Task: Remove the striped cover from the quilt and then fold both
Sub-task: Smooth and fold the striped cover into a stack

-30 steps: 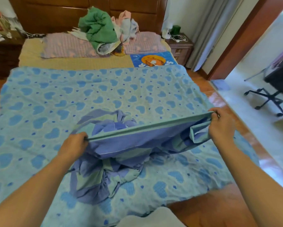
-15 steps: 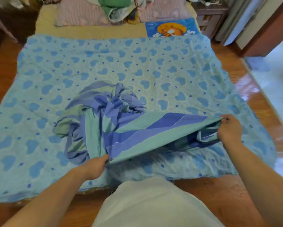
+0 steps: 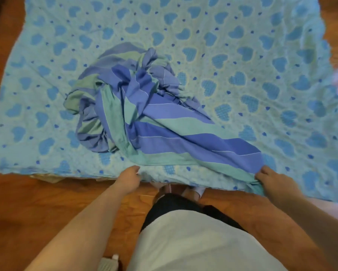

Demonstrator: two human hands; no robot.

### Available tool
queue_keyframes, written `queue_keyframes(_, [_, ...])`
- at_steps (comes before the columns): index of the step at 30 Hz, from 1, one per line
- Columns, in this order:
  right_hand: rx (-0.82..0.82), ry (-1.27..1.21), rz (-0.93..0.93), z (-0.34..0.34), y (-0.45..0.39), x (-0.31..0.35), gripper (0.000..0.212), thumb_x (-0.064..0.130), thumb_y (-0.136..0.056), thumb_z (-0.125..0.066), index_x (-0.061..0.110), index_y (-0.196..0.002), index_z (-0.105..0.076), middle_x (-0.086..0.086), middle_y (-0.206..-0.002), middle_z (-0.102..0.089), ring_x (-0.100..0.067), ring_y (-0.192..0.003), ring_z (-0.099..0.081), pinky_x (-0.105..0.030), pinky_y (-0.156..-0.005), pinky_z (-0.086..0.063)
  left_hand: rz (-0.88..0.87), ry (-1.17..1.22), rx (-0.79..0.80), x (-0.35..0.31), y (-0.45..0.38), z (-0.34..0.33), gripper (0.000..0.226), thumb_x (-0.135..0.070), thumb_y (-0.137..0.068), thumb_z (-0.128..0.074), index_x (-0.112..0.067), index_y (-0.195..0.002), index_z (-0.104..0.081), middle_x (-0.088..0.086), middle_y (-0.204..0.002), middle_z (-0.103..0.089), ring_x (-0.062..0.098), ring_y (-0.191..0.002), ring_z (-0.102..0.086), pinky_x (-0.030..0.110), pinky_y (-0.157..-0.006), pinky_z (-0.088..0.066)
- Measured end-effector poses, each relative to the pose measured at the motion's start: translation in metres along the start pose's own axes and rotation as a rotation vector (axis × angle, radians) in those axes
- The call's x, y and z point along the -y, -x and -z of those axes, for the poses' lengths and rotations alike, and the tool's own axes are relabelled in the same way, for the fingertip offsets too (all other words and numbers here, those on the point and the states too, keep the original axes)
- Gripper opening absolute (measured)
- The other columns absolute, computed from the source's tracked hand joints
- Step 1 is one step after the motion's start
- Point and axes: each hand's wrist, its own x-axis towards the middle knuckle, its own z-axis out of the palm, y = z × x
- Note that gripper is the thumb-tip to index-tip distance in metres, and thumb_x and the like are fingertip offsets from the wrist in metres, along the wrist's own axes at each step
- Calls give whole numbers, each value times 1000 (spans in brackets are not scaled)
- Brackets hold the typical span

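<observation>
The striped cover [image 3: 144, 118] lies bunched on the heart-print quilt [image 3: 262, 65]; the left hand [image 3: 130, 178] and right hand [image 3: 271, 178] each pinch its near edge, seemingly to spread it flat for folding.

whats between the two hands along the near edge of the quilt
In the head view, a taut edge of the striped cover runs from the left hand to the right hand, lying over the heart-patterned quilt.
</observation>
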Motion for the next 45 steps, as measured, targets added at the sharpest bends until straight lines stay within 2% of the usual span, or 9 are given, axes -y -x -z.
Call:
queue_keyframes(4, [54,20,-24,-6,-15,20,21,18,-88,-56,28,-106,-59,1,-108,-47,-29,-81,-68,-35,-57,-38,193,248,-306,-3,-40,8,27,-15,-97,-54,-5,-119,-68,20,-124,-65,39,-117,-58,38,-98,-45])
queue_keyframes(8, [58,-22,-86,2,-26,29,17,25,-88,-61,30,-104,-58,1,-105,-48,-29,-82,-67,-34,-58,-38,275,255,-427,0,-72,17,20,-19,-92,-57,-3,-96,-69,24,-101,-68,43,-102,-62,42,-82,-48])
queue_keyframes(16, [78,-131,-203,6,-17,44,21,24,-90,-58,33,-109,-59,5,-98,-48,-25,-81,-66,-32,-58,-40,339,408,-597,-19,-102,23,32,-31,-97,-54,-4,-114,-58,23,-116,-64,42,-110,-60,48,-90,-48])
queue_keyframes(21, [119,-183,-265,3,-9,57,30,12,-90,-56,30,-114,-59,8,-92,-38,-23,-78,-64,-29,-57,-35,313,357,-544,-19,-124,29,29,-21,-96,-54,2,-114,-58,27,-118,-62,44,-112,-59,47,-92,-47])
queue_keyframes(28, [98,-233,-316,-1,-4,58,31,9,-89,-57,26,-114,-62,5,-100,-53,-24,-76,-63,-30,-57,-36,369,441,-524,-7,-132,35,21,-12,-94,-53,2,-105,-65,26,-112,-66,43,-107,-60,43,-94,-46])
queue_keyframes(32, [34,-351,-408,6,-6,53,27,9,-90,-54,25,-110,-65,3,-100,-54,-29,-77,-63,-34,-59,-44,419,536,-493,17,-116,35,21,-24,-86,-65,-5,-94,-69,19,-97,-70,39,-97,-66,46,-89,-55])
queue_keyframes(36, [-89,-495,-440,23,-15,43,16,11,-89,-57,16,-100,-68,-6,-102,-58,-32,-78,-57,-33,-65,-39,350,514,-418,28,-81,46,12,-18,-84,-70,-7,-83,-69,16,-85,-70,35,-83,-67,41,-71,-57])
queue_keyframes(38, [-195,-600,-523,28,-18,34,21,8,-92,-48,13,-96,-69,-12,-104,-61,-32,-80,-56,-35,-68,-41,288,485,-327,29,-60,56,13,-15,-84,-72,-7,-75,-67,16,-80,-69,32,-79,-66,46,-73,-58])
queue_keyframes(45, [-373,-765,-536,39,-26,4,30,-2,-89,-48,6,-107,-70,-23,-113,-64,-42,-104,-61,-43,-87,-47,-57,1349,-109,-18,36,105,22,4,-94,-57,-6,-75,-52,22,-100,-63,31,-104,-66,42,-101,-52])
